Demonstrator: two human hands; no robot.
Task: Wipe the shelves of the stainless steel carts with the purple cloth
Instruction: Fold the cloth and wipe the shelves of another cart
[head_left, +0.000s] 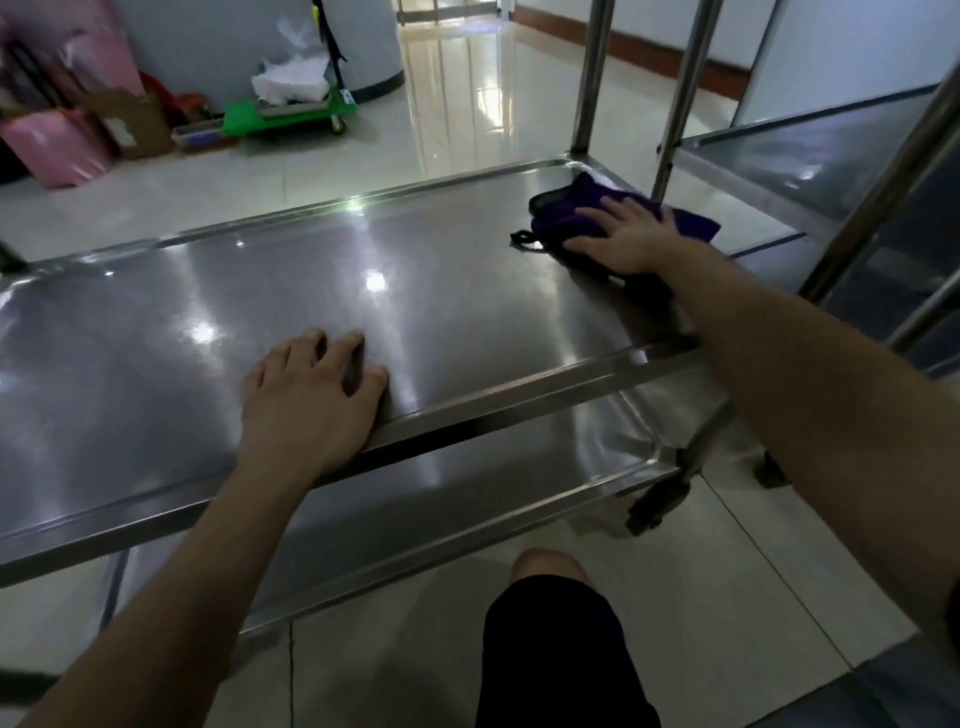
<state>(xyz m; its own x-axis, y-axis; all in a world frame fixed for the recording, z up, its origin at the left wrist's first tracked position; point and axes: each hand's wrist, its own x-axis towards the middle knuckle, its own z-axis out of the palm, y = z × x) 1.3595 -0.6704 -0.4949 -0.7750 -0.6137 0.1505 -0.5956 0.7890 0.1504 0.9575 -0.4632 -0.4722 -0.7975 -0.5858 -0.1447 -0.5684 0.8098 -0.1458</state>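
Crumpled purple cloth (566, 221) at right of centre, on the flat shiny stainless steel cart shelf (208, 312), right hand (631, 236) pressing it with straight fingers, left hand (311, 400) lower centre, fingers relaxed, resting on the shelf's near rim.

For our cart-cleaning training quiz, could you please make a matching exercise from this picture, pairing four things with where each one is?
Things:
1 left hand
2 right hand
3 purple cloth
4 green trolley

Places:
A on the floor in the background
B under a hand, at the far right corner of the shelf
C resting at the near edge of the shelf
D pressing down on the cloth

Pairs: 1-C, 2-D, 3-B, 4-A
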